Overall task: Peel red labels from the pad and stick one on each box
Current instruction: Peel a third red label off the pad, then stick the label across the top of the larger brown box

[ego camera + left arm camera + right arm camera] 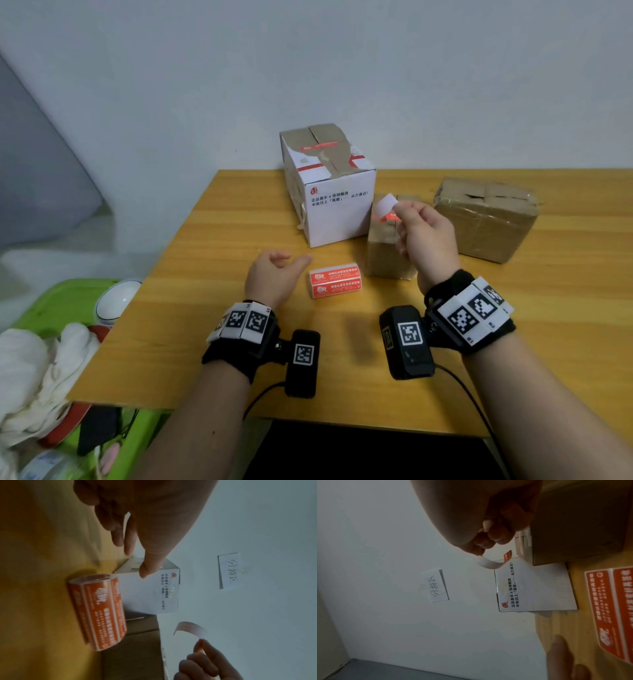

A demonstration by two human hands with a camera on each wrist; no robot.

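Note:
The red label pad lies on the wooden table in front of a tall white box. A red label is stuck on that box's top. My right hand pinches a peeled label, its white back showing, above a small brown box. Red shows on that box's top under the hand. A larger brown box sits to the right. My left hand hovers relaxed, holding nothing, just left of the pad.
A green crate with white cloth and a white bowl stands off the table's left edge. A handwritten paper note is taped to the wall behind the boxes.

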